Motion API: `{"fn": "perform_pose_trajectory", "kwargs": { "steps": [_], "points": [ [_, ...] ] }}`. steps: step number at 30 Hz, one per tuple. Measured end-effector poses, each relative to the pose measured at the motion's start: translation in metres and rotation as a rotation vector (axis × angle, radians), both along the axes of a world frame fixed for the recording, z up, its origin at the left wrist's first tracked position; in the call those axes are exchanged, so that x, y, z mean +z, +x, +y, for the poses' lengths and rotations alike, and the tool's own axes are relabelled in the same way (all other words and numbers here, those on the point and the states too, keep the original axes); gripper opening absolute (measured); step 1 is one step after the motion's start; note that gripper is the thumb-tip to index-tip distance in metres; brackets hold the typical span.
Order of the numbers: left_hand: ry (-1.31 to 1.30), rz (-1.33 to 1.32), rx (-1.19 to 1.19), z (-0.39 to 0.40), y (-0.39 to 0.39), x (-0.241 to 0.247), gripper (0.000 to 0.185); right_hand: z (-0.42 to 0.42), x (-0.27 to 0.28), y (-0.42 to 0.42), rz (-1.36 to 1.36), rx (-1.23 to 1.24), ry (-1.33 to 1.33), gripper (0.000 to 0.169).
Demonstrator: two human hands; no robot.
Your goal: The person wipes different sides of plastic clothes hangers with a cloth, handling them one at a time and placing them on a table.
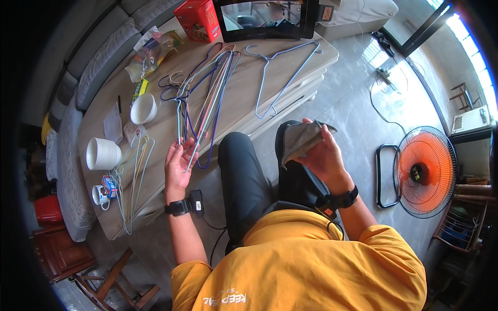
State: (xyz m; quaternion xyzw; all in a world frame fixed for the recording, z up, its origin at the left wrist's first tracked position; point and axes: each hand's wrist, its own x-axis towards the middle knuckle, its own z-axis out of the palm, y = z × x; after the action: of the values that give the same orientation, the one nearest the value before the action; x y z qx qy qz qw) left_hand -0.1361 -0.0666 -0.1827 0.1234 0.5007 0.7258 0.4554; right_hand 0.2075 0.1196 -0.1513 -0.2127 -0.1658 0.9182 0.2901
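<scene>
My left hand [181, 159] is at the table's near edge, its fingers closed on the end of a light blue clothes hanger [179, 116]. That hanger lies among a pile of purple, pink and pale hangers [212, 93]. Over my right thigh, my right hand [321, 155] holds a folded grey-brown cloth [303, 138], gripped between thumb and fingers. A single blue hanger [286, 85] lies apart at the table's right end. Another bunch of pale green and yellow hangers [134, 186] lies at the left, partly over the table's edge.
On the wooden table [241, 99] stand a white bowl [143, 109], stacked bowls [103, 154], a mug [100, 195], a red box [197, 21], plastic packaging [149, 58] and a screen [264, 17]. An orange floor fan [424, 172] stands at right; a sofa [105, 58] lies beyond.
</scene>
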Motion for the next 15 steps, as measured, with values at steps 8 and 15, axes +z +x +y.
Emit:
{"fn": "perform_pose_trajectory", "kwargs": {
  "steps": [8, 15],
  "points": [
    [-0.042, 0.043, -0.001, 0.0, 0.009, 0.015, 0.027, 0.005, -0.006, 0.001, 0.066, 0.002, -0.04, 0.048],
    [-0.111, 0.11, -0.013, -0.006, 0.014, 0.007, 0.028, 0.005, -0.008, -0.001, 0.108, -0.025, -0.069, 0.048]
  ]
}}
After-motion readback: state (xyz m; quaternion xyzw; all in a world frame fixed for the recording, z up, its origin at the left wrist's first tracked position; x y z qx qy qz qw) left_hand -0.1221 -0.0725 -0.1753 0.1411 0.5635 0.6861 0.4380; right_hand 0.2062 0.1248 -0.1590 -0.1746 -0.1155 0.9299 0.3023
